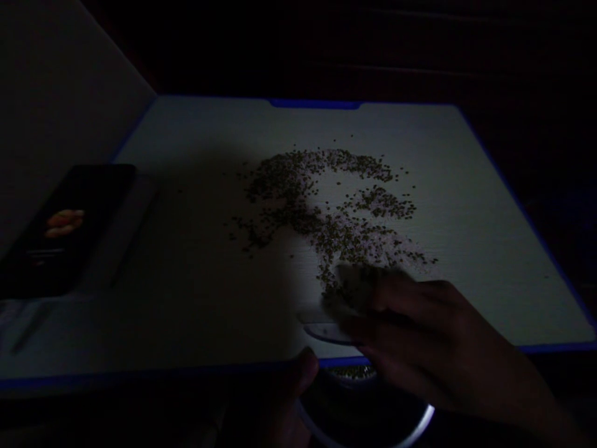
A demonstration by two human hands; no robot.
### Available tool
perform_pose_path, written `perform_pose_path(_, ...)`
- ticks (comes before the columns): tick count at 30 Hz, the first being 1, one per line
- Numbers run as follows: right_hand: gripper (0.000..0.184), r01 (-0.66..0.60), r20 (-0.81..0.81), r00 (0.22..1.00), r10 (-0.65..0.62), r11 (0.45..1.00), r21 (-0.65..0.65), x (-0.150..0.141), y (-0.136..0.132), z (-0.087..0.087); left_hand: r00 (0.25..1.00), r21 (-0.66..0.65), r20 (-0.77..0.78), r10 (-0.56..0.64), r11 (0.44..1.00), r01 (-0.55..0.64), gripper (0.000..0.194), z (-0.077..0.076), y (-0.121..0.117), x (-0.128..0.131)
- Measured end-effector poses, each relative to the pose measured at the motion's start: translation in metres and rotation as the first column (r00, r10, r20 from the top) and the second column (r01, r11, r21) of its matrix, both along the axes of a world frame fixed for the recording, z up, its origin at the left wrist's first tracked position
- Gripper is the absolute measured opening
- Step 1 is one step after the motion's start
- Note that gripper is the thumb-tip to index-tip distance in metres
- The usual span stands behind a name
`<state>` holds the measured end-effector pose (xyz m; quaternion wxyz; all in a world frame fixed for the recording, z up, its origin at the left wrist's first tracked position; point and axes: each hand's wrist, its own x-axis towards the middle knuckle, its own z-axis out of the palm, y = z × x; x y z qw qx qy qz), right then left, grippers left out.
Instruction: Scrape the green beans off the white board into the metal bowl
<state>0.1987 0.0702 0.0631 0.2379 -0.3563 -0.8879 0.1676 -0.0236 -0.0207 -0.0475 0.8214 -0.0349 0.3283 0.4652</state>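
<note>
Small, rounded greenish grains (354, 236) lay strewn among fine pale bits on the smooth, blue-edged worktop (476, 193).
The right hand (420, 330), half curled and blurred, met their near end; whether it held anything could not be told. The left hand (305, 370) showed a thumb beside a round, shiny-rimmed bowl (423, 422), its grip lost in shadow.

Hands (424, 330) near scattered grains (357, 236), blue-edged board (443, 155), phone (93, 205), bowl (423, 422)

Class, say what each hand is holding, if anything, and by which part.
Left hand: seemingly a bowl, at its left rim, though darkness obscures the grip. Right hand: fingertips blurred, so it cannot be told.
</note>
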Motion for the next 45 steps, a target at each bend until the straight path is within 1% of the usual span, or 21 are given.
perform_pose_path(4, 0.02, -0.036, 0.075, 0.996, 0.04, 0.997, -0.066, -0.002, 0.007, 0.009, 1.0, -0.052, -0.002, 0.004, 0.999, -0.004, 0.037, -0.008, -0.005, -0.007)
perform_pose_path(7, 0.018, -0.06, 0.085, 0.994, 0.07, 0.991, -0.122, 0.003, 0.008, 0.012, 0.999, -0.086, -0.024, 0.026, 0.996, -0.028, 0.03, -0.013, -0.009, -0.01)
perform_pose_path(9, 0.018, -0.045, 0.067, 0.996, 0.057, 0.985, -0.165, 0.009, 0.005, 0.012, 0.999, -0.083, -0.007, 0.033, 0.996, -0.033, 0.021, -0.013, -0.008, -0.008)
perform_pose_path(11, 0.018, -0.021, 0.053, 0.998, 0.033, 0.978, -0.208, 0.015, -0.002, 0.011, 1.0, -0.065, 0.014, 0.019, 0.998, -0.018, 0.018, -0.007, -0.005, -0.005)
perform_pose_path(14, 0.017, 0.021, 0.051, 0.999, -0.01, 0.973, -0.231, 0.024, -0.015, 0.008, 1.0, -0.049, 0.008, -0.028, 0.998, 0.029, 0.026, 0.006, 0.003, 0.002)
perform_pose_path(16, 0.017, 0.051, 0.057, 0.998, -0.039, 0.972, -0.227, 0.03, -0.024, 0.007, 0.999, -0.083, -0.032, -0.038, 0.996, 0.036, 0.033, 0.012, 0.006, 0.004)
perform_pose_path(19, 0.017, 0.108, 0.07, 0.993, -0.094, 0.967, -0.231, 0.035, -0.032, 0.005, 0.998, -0.134, -0.066, 0.001, 0.991, -0.01, 0.045, 0.011, 0.005, 0.003)
perform_pose_path(23, 0.013, 0.208, 0.018, 0.978, -0.207, 0.972, -0.108, 0.035, -0.032, 0.003, 0.99, -0.176, -0.118, 0.073, 0.98, -0.093, 0.06, 0.005, 0.0, 0.003)
perform_pose_path(25, 0.009, 0.262, -0.004, 0.965, -0.263, 0.961, -0.083, 0.033, -0.028, 0.004, 0.977, -0.18, -0.184, 0.105, 0.974, -0.139, 0.063, 0.006, 0.0, 0.005)
perform_pose_path(27, 0.013, 0.294, -0.021, 0.955, -0.297, 0.951, -0.099, 0.03, -0.025, 0.005, 0.967, -0.145, -0.222, 0.123, 0.977, -0.157, 0.06, 0.009, 0.003, 0.006)
perform_pose_path(29, 0.017, 0.298, -0.037, 0.952, -0.304, 0.948, -0.114, 0.029, -0.022, 0.006, 0.973, -0.112, -0.201, 0.111, 0.984, -0.135, 0.055, 0.012, 0.005, 0.007)
perform_pose_path(32, 0.016, 0.275, -0.036, 0.959, -0.281, 0.954, -0.116, 0.028, -0.018, 0.006, 0.988, -0.102, -0.137, 0.074, 0.991, -0.088, 0.052, 0.012, 0.004, 0.005)
perform_pose_path(34, 0.014, 0.263, -0.015, 0.964, -0.266, 0.959, -0.108, 0.029, -0.017, 0.004, 0.991, -0.112, -0.118, 0.067, 0.99, -0.081, 0.056, 0.01, 0.002, 0.003)
perform_pose_path(39, 0.011, 0.237, 0.015, 0.971, -0.237, 0.965, -0.115, 0.032, -0.021, 0.001, 0.986, -0.121, -0.129, 0.103, 0.986, -0.119, 0.078, 0.009, 0.001, 0.005)
perform_pose_path(42, 0.008, 0.208, 0.015, 0.978, -0.208, 0.974, -0.094, 0.034, -0.024, 0.0, 0.989, -0.111, -0.118, 0.089, 0.989, -0.102, 0.08, 0.01, 0.002, 0.005)
perform_pose_path(45, 0.008, 0.176, 0.022, 0.984, -0.175, 0.981, -0.076, 0.034, -0.025, 0.0, 0.99, -0.124, -0.113, 0.079, 0.988, -0.093, 0.078, 0.006, 0.001, 0.004)
